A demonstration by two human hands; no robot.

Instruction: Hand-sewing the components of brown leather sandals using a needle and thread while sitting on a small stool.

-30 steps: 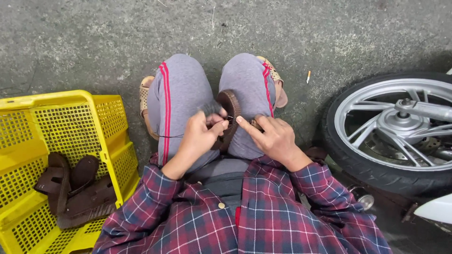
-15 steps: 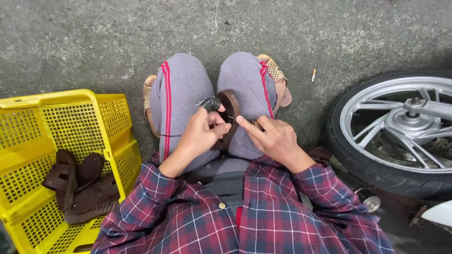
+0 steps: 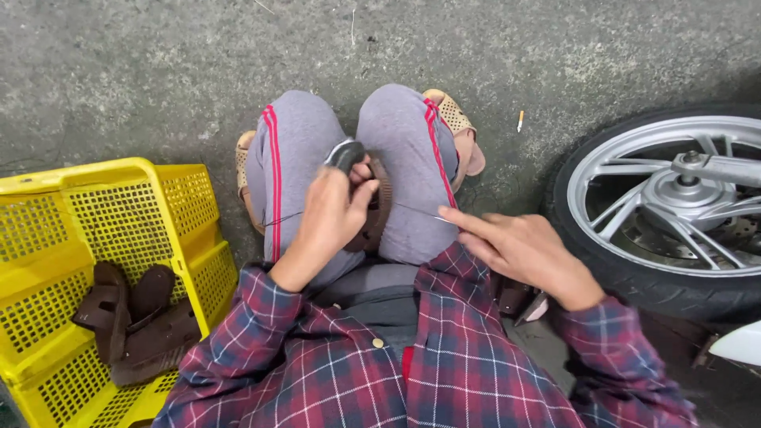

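Person squats on the grey concrete floor [image 3: 158, 71], knees together in grey trousers with red side stripes [image 3: 273, 158], plaid red-blue shirt sleeves at the bottom of view. Left hand [image 3: 329, 218] is closed around a brown woven sandal piece [image 3: 379, 208] propped between the knees, thumb and fingers pinching its upper edge, where a dark rounded part [image 3: 347, 154] sticks up above the fingers (cannot tell what that part is). Right hand [image 3: 527, 250] sits to the right of the right knee, apart from the sandal piece, forefinger and thumb pinched shut on a thin thread [image 3: 420, 211] that runs taut back toward the brown piece; a needle at the fingertips is too small to confirm. A second strand of thread [image 3: 281, 218] trails left across the left thigh. Feet wear tan perforated sandals [image 3: 452, 115], touching the floor just beyond the knees. At the left edge of the floor stands a yellow plastic mesh crate [image 3: 143, 214], with several brown sandal pieces [image 3: 131, 321] heaped inside against its near wall. On the right, a motorcycle wheel [image 3: 658, 214] with black tyre and silver spokes stands near the right hand, not touching it. A cigarette butt [image 3: 520, 121] lies on the floor between the right foot and the wheel.
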